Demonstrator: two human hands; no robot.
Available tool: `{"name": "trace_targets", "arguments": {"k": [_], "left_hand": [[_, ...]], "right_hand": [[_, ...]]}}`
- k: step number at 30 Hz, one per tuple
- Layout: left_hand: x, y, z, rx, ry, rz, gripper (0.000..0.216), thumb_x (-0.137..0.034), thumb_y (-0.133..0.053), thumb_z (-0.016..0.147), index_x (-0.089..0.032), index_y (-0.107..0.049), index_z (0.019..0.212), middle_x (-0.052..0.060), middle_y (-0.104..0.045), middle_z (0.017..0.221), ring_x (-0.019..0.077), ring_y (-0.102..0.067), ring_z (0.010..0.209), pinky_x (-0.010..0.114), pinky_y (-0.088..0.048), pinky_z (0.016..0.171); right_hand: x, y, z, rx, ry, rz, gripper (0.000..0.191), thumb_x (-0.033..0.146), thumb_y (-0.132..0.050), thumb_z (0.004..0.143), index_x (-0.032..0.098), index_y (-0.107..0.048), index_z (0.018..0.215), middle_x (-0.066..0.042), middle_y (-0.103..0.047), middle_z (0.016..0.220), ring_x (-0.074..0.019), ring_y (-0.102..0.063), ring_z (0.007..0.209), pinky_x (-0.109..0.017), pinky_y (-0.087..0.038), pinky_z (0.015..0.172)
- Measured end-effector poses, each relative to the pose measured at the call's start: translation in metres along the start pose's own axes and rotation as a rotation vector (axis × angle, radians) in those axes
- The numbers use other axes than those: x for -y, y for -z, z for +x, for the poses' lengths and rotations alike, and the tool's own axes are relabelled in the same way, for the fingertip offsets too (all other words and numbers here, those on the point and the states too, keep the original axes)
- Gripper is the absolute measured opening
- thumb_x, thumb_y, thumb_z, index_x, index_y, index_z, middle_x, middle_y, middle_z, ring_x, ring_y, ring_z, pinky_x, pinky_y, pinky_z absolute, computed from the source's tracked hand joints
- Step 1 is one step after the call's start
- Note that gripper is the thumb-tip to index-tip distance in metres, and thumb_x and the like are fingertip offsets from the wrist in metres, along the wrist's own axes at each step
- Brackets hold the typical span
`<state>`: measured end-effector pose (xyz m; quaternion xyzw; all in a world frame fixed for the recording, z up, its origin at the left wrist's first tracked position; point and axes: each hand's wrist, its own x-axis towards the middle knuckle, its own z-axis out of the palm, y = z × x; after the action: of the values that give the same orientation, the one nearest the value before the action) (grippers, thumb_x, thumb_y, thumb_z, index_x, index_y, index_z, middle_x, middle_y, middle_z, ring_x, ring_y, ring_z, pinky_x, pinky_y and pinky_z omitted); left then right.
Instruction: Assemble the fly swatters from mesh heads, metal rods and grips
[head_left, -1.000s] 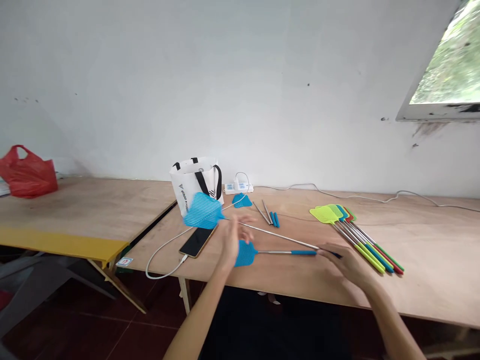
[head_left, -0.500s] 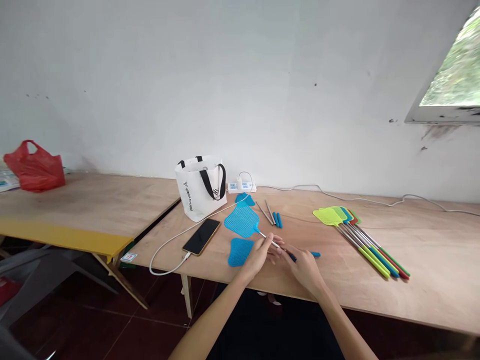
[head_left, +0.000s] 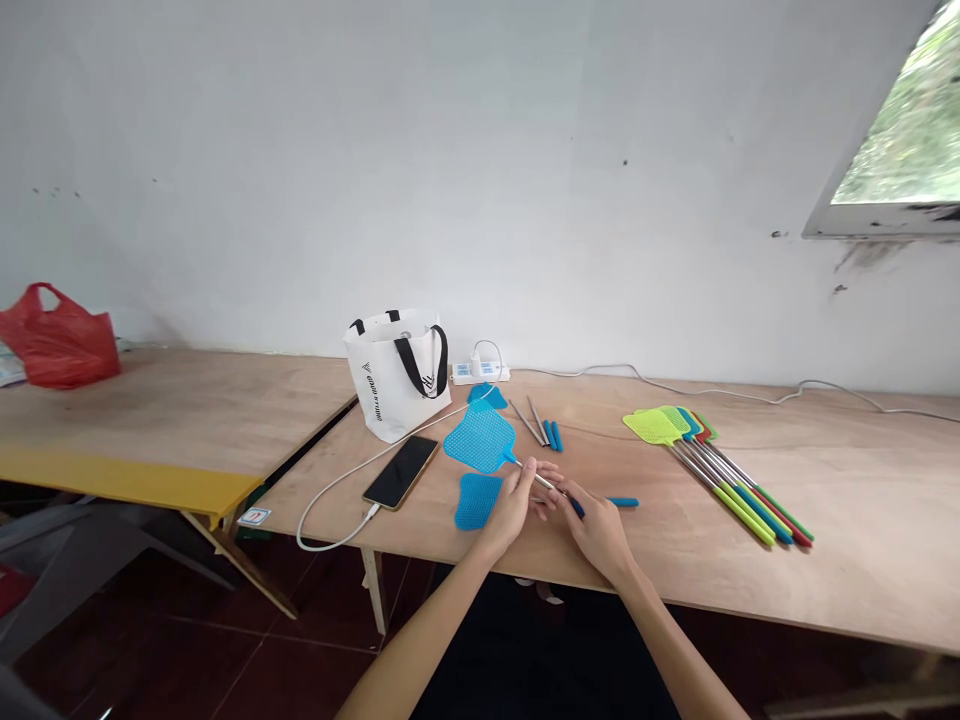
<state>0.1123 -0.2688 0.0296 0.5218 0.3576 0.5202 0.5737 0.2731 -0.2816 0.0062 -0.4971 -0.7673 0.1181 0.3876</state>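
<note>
A blue fly swatter (head_left: 480,437) is in both of my hands, its perforated head pointing up and left. My left hand (head_left: 517,500) is closed around its metal rod below the head. Close by, my right hand (head_left: 595,525) grips the blue handle at the rod's lower end, most of it covered by the fingers. Under my hands lies a second blue swatter, with its head (head_left: 478,501) to the left and its blue handle (head_left: 622,502) showing on the right. Farther back are another blue swatter head (head_left: 488,396), two loose metal rods (head_left: 529,424) and two blue handles (head_left: 556,436).
Several swatters in green, blue and red (head_left: 720,470) lie fanned on the right. On the left are a phone (head_left: 402,472) on a white cable and a white bag (head_left: 394,385). A power strip (head_left: 480,373) sits by the wall; a red plastic bag (head_left: 64,340) rests on the other table.
My right hand has shifted slightly left and up, closer to my left hand. The held swatter stays in both hands, and the camera view has moved a little.
</note>
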Motion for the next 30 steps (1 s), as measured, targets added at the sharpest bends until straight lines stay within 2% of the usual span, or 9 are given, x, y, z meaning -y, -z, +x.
{"name": "trace_targets", "arguments": {"k": [6, 10, 14, 18, 20, 22, 25, 27, 30], "left_hand": [[0.012, -0.007, -0.002, 0.029, 0.019, -0.01, 0.074, -0.075, -0.048, 0.089, -0.011, -0.069, 0.12, 0.015, -0.076, 0.097, 0.0231, -0.075, 0.073, 0.021, -0.051, 0.045], [0.007, -0.009, -0.004, 0.076, 0.058, -0.022, 0.077, -0.076, -0.047, 0.088, -0.015, -0.064, 0.131, 0.015, -0.075, 0.103, 0.0217, -0.075, 0.068, 0.022, -0.053, 0.045], [0.01, -0.009, -0.006, 0.117, 0.103, -0.005, 0.08, -0.077, -0.041, 0.09, -0.017, -0.056, 0.14, 0.014, -0.073, 0.107, 0.0185, -0.073, 0.064, 0.021, -0.049, 0.042], [0.023, -0.01, -0.007, 0.159, 0.107, 0.239, 0.073, -0.074, -0.051, 0.088, -0.014, -0.065, 0.127, 0.012, -0.074, 0.096, 0.0138, -0.066, 0.056, 0.019, -0.043, 0.041], [0.028, -0.012, -0.008, 0.153, 0.085, 0.313, 0.068, -0.072, -0.049, 0.091, -0.014, -0.068, 0.12, 0.011, -0.074, 0.095, 0.0125, -0.063, 0.054, 0.02, -0.042, 0.042], [0.029, -0.013, -0.009, 0.152, 0.073, 0.333, 0.066, -0.07, -0.043, 0.094, -0.014, -0.071, 0.114, 0.012, -0.074, 0.095, 0.013, -0.062, 0.055, 0.021, -0.042, 0.043], [0.025, -0.014, -0.012, 0.183, 0.058, 0.376, 0.064, -0.067, -0.041, 0.096, -0.013, -0.074, 0.104, 0.012, -0.075, 0.092, 0.015, -0.063, 0.059, 0.022, -0.043, 0.046], [0.022, -0.014, -0.013, 0.217, 0.031, 0.418, 0.06, -0.064, -0.042, 0.097, -0.014, -0.075, 0.101, 0.011, -0.076, 0.091, 0.0156, -0.063, 0.061, 0.023, -0.044, 0.05], [0.018, -0.014, -0.016, 0.252, -0.018, 0.468, 0.053, -0.058, -0.043, 0.099, -0.016, -0.076, 0.1, 0.009, -0.077, 0.091, 0.0154, -0.063, 0.063, 0.024, -0.046, 0.058]], "right_hand": [[-0.007, 0.002, -0.003, 0.028, 0.005, -0.021, 0.036, 0.043, -0.039, 0.103, 0.027, -0.068, 0.114, -0.004, -0.078, 0.105, -0.0228, -0.075, 0.09, -0.027, -0.051, 0.072], [-0.006, 0.005, -0.006, 0.021, -0.001, 0.004, 0.037, 0.044, -0.038, 0.104, 0.027, -0.069, 0.115, -0.005, -0.078, 0.104, -0.0219, -0.075, 0.086, -0.027, -0.05, 0.071], [-0.005, 0.009, -0.006, 0.005, 0.025, -0.044, 0.036, 0.043, -0.038, 0.104, 0.029, -0.07, 0.115, -0.004, -0.078, 0.106, -0.0216, -0.074, 0.091, -0.027, -0.051, 0.074], [-0.017, 0.014, -0.003, -0.084, 0.029, -0.242, 0.034, 0.041, -0.041, 0.102, 0.03, -0.073, 0.106, -0.004, -0.075, 0.098, -0.0212, -0.071, 0.088, -0.028, -0.049, 0.07], [-0.027, 0.016, -0.001, -0.113, 0.039, -0.337, 0.033, 0.037, -0.041, 0.102, 0.029, -0.073, 0.102, -0.005, -0.072, 0.09, -0.0215, -0.068, 0.085, -0.029, -0.048, 0.069], [-0.037, 0.018, -0.001, -0.103, 0.072, -0.406, 0.033, 0.028, -0.04, 0.1, 0.028, -0.072, 0.111, -0.005, -0.069, 0.088, -0.022, -0.065, 0.086, -0.031, -0.046, 0.074], [-0.048, 0.019, -0.001, -0.033, 0.136, -0.456, 0.051, 0.011, -0.039, 0.093, 0.03, -0.062, 0.134, -0.007, -0.069, 0.103, -0.0226, -0.063, 0.097, -0.036, -0.044, 0.084], [-0.051, 0.018, -0.002, -0.002, 0.165, -0.464, 0.062, 0.004, -0.039, 0.088, 0.032, -0.058, 0.139, -0.006, -0.068, 0.119, -0.0234, -0.06, 0.108, -0.041, -0.041, 0.094], [-0.052, 0.017, -0.002, -0.02, 0.163, -0.46, 0.056, 0.006, -0.041, 0.089, 0.031, -0.061, 0.135, -0.007, -0.065, 0.127, -0.0246, -0.057, 0.115, -0.045, -0.037, 0.103]]}}
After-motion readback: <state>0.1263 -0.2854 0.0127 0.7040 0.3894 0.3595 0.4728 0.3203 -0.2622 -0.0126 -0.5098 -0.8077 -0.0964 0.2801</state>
